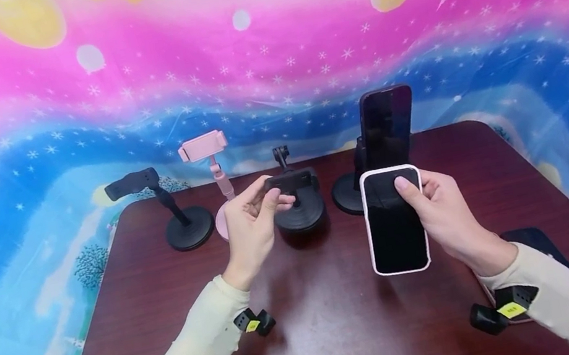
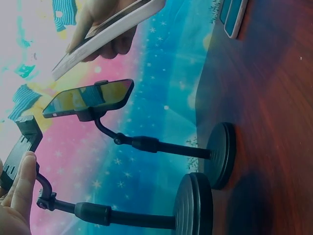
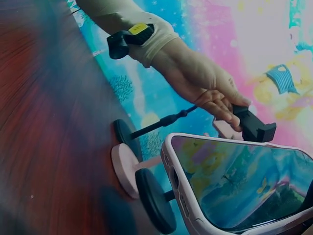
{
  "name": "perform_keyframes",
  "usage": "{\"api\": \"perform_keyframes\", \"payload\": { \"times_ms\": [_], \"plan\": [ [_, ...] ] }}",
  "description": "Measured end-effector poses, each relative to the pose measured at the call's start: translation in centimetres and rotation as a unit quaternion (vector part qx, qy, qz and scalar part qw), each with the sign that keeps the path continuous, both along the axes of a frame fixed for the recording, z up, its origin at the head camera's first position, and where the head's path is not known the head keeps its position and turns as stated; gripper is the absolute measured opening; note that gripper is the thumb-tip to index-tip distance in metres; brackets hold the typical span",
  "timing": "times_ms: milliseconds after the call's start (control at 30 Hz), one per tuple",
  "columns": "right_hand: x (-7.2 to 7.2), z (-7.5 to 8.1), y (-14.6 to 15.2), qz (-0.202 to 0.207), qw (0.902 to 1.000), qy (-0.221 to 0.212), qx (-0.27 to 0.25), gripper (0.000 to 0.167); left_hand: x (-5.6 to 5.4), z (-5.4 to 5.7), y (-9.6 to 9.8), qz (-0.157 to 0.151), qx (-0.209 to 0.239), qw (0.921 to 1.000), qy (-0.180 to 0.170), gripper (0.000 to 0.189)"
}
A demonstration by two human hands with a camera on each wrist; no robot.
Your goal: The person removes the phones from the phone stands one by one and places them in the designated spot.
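Note:
My left hand (image 1: 249, 230) pinches one end of the black clamp (image 1: 298, 181) on the middle black phone stand, whose round base (image 1: 300, 215) rests on the table. The right wrist view shows these fingers (image 3: 220, 105) at the clamp's end, and the clamp (image 3: 252, 126) holds no phone. In my right hand (image 1: 454, 215) is a smartphone (image 1: 397, 234) in a pale case, held upright with the thumb on its dark screen. It is raised above the table, to the right of the clamp. In the left wrist view that phone (image 2: 107, 36) is seen edge-on.
Behind the held phone, a black stand (image 1: 346, 192) carries another dark phone (image 1: 388, 122). To the left are a pink phone stand (image 1: 204, 147) and a black one (image 1: 188, 228), both without phones. More phones (image 1: 535, 242) lie at the table's right, partly under my right forearm.

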State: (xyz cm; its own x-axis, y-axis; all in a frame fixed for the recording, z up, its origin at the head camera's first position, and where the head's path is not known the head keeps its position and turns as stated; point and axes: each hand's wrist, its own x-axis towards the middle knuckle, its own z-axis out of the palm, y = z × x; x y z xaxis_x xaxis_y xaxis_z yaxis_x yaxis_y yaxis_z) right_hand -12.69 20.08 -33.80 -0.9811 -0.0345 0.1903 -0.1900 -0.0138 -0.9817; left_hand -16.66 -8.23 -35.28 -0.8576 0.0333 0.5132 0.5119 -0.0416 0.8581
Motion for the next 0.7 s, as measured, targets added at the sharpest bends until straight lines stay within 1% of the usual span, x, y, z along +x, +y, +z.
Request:
{"api": "perform_keyframes", "payload": {
  "times_ms": [133,233,300,400,500,700],
  "plan": [
    [0.2,-0.5,0.7,0.001,1.0,-0.005,0.001,0.023,-0.3,0.0,-0.1,0.016,-0.01,0.9998,-0.007,0.03],
    [0.4,-1.1,1.4,0.003,0.9998,-0.012,0.015,0.024,-0.3,-0.2,-0.1,0.025,-0.014,0.9995,-0.013,0.036],
    [0.5,-1.5,1.8,0.001,0.9994,-0.019,0.029,0.024,-0.4,-0.2,-0.1,0.026,-0.012,0.9995,-0.011,0.036],
    [0.7,-2.1,2.6,-0.005,0.998,-0.032,0.054,0.023,-0.7,-0.2,-0.1,0.024,-0.009,0.9997,0.002,0.03],
    [0.9,-2.8,3.3,-0.004,0.9968,-0.046,0.066,0.022,-1.0,-0.2,-0.1,0.023,-0.007,0.9997,0.011,0.025],
    [1.1,-4.0,4.7,0.01,0.9952,-0.069,0.069,0.019,-1.3,-0.3,-0.1,0.03,-0.009,0.9995,0.004,0.031]
  ]
}}
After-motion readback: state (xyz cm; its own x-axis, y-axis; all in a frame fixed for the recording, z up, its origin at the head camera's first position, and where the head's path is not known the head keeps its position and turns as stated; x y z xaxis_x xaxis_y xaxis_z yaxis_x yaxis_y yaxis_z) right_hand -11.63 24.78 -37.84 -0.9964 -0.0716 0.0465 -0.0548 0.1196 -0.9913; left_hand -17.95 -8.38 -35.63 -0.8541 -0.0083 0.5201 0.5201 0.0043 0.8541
